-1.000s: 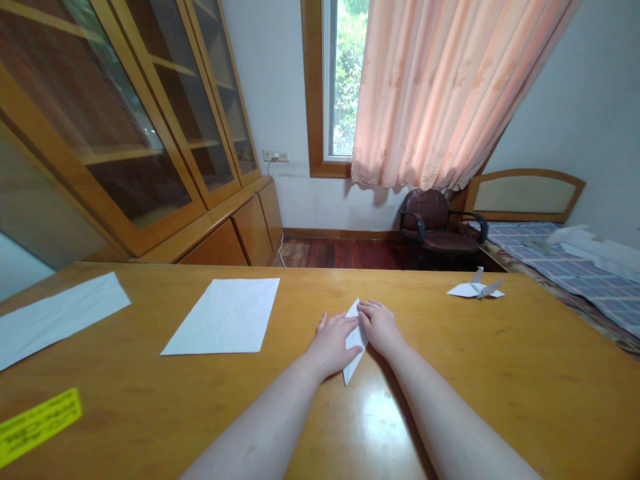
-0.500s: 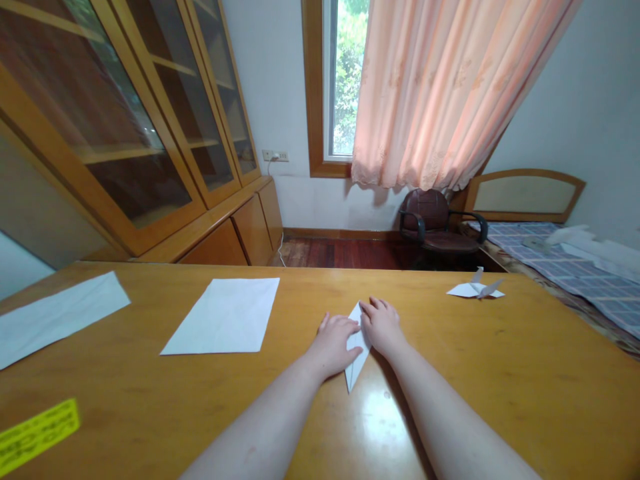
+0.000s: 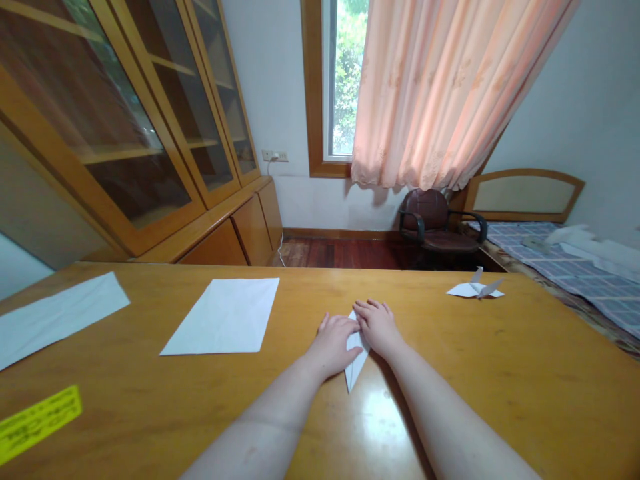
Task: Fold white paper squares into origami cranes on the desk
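Note:
A white sheet folded into a narrow kite-like diamond (image 3: 356, 371) lies on the wooden table in front of me, its lower point facing me. My left hand (image 3: 336, 341) rests across its left side, fingers and thumb spread and pressing it down. Over its upper right part lies my right hand (image 3: 376, 327), fingers stretched out flat and covering most of the far tip. The two hands nearly meet at the fingertips. Off to the right stands a folded white paper crane (image 3: 470, 289), apart from both hands.
On the left of the table (image 3: 450, 387) lie a flat white paper sheet (image 3: 225, 317) and a long white paper strip (image 3: 60, 317). A yellow printed label (image 3: 40, 423) is nearer me. Beyond the far edge are a glass-door cabinet (image 3: 235, 233), an armchair (image 3: 440, 237) and a bed (image 3: 575, 257).
My right hand has slid slightly left over the far tip of the folded paper, covering more of it. My left hand and the paper have stayed put.

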`<state>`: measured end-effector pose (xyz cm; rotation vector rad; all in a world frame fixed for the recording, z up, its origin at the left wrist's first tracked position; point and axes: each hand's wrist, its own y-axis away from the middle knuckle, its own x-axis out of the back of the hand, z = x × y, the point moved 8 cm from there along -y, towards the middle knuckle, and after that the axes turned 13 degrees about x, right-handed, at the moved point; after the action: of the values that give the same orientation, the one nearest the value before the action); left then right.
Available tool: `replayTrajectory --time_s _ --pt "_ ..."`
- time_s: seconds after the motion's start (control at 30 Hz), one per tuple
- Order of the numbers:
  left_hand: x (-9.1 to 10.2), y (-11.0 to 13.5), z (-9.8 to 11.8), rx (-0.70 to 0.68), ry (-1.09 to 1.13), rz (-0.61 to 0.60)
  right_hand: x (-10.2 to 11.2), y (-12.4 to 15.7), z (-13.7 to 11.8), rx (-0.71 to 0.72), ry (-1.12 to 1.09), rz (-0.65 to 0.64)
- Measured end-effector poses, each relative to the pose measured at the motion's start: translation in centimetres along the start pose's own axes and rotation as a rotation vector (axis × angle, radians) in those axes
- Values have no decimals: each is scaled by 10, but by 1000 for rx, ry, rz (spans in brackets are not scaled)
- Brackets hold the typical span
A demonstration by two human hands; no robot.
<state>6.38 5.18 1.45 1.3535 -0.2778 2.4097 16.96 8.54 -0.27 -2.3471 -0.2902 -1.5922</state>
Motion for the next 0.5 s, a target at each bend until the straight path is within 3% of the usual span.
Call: replayTrajectory --time_s 0.33,0.5 --pt "-1 0 -2 18 33 -7 -1 3 10 -159 124 -44" --pt "-1 0 -2 24 4 -10 -3 3 13 -163 122 -39"
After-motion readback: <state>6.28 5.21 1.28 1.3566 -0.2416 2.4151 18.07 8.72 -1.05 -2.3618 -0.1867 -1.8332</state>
